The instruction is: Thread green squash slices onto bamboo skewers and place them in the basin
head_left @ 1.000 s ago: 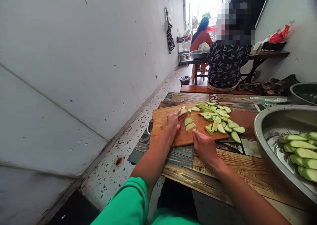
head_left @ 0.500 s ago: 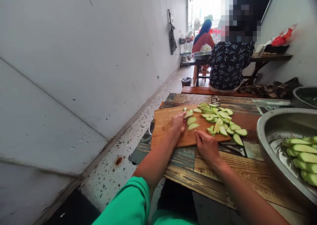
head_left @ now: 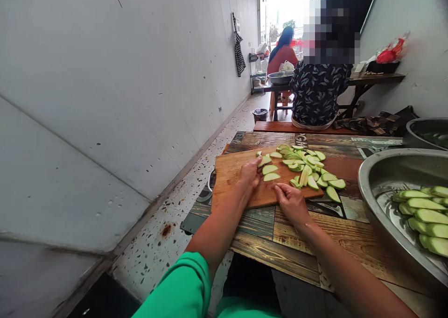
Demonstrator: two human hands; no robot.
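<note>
A pair of bare hands works over a wooden cutting board (head_left: 224, 175) set near the left side of a wood-patterned table (head_left: 285, 231). The left hand (head_left: 251, 173) is at the middle of the board, its thumb and fingers pinching a pale green slice (head_left: 265, 160) that points off to the right. Two half-moon slices (head_left: 272, 177) lie just to the right of the left fingers, one nearer than the other, with green rind along their edges. Their long axes run roughly left to right, nearly parallel to each other.

The right hand (head_left: 291, 202) is at the board's near edge, its thumb and forefinger pressed together. Something thin seems to show at the fingertips, but it is too small to tell what. From this pinch, the half-moons lie to the far left, the nearer one just beyond the fingertips. They sit between the hands; the left hand is closer to the farther one. Whether anything joins them cannot be told.

To the right of the hands, a loose pile of slices (head_left: 305, 174) spreads over the board's right end onto the table. Farther right stands a metal basin (head_left: 385, 171) holding stacked slices (head_left: 425, 214).
</note>
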